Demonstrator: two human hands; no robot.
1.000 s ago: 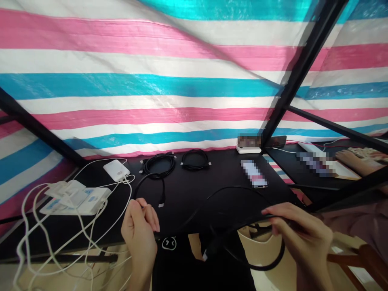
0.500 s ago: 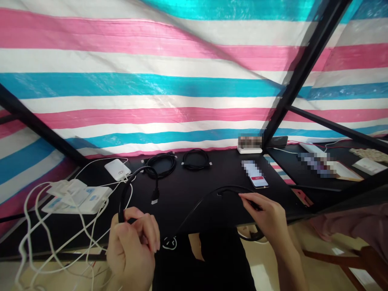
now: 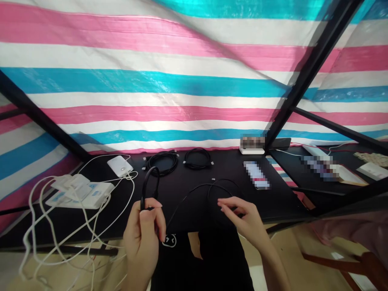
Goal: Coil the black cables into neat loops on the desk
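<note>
My left hand [image 3: 144, 232] is closed round one end of a black cable [image 3: 194, 190], which bends up in a small loop above my fingers. The cable runs right in a curve over the black table [image 3: 188, 202]. My right hand [image 3: 242, 218] pinches the cable further along, where it forms a bigger loop near the table's front edge. Two coiled black cables [image 3: 163, 162] [image 3: 197, 158] lie at the back of the table.
A white power bank [image 3: 120, 166] and white power strips [image 3: 81, 192] with tangled white cords sit at the left. A phone [image 3: 256, 174] lies at the right, a white box [image 3: 252, 146] behind it. Black frame poles cross a striped tarp. A second table stands at the right.
Both hands moved closer together. The right hand slid left along the cable, forming a loop. The left hand lifted its end, and the loop above it tightened.
</note>
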